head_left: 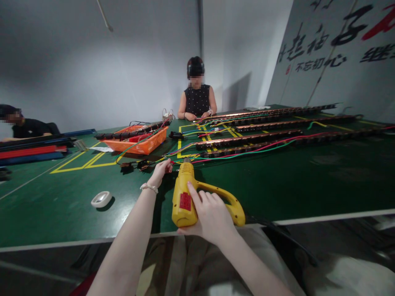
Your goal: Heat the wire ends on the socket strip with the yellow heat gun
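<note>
A yellow heat gun point(184, 193) with a red label lies in the grasp of my right hand point(212, 211), whose fingers curl over its body and handle. Its metal nozzle points away from me, towards a bundle of coloured wires point(197, 157). Just left of the nozzle, my left hand point(161, 170) is closed in a pinch on the thin wires, where a bit of red shows at the fingertips. Black connectors point(143, 165) rest on the table beside that hand. Long dark strips point(247, 139) with copper-coloured tops extend to the right from the wires.
On the green table point(277, 185), an orange basket point(145, 144) holds more strips. A white tape roll point(101, 199) lies at left front. Red and blue bars point(37, 153) are stacked far left. One person point(197, 98) works opposite, another person point(33, 129) at far left.
</note>
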Demonstrator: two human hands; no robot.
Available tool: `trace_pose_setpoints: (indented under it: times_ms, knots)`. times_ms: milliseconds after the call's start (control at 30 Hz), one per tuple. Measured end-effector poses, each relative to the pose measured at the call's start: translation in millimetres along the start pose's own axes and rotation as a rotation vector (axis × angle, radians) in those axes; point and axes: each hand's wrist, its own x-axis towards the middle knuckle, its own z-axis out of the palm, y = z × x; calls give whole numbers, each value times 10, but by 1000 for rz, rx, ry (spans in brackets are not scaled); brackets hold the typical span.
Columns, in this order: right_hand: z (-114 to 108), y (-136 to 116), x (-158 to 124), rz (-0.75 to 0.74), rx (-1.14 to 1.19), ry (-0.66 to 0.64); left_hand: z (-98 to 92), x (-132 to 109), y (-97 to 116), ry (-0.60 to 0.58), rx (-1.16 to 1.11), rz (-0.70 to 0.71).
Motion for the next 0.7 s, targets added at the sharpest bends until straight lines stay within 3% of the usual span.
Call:
trace_pose_setpoints:
  times_ms: [333,700]
  knots:
    - [71,-184,105,-48,32,-2,4,30,17,103,-60,-90]
    - [130,-114,51,-104,124,30,-20,-9,79,134,-54,-93]
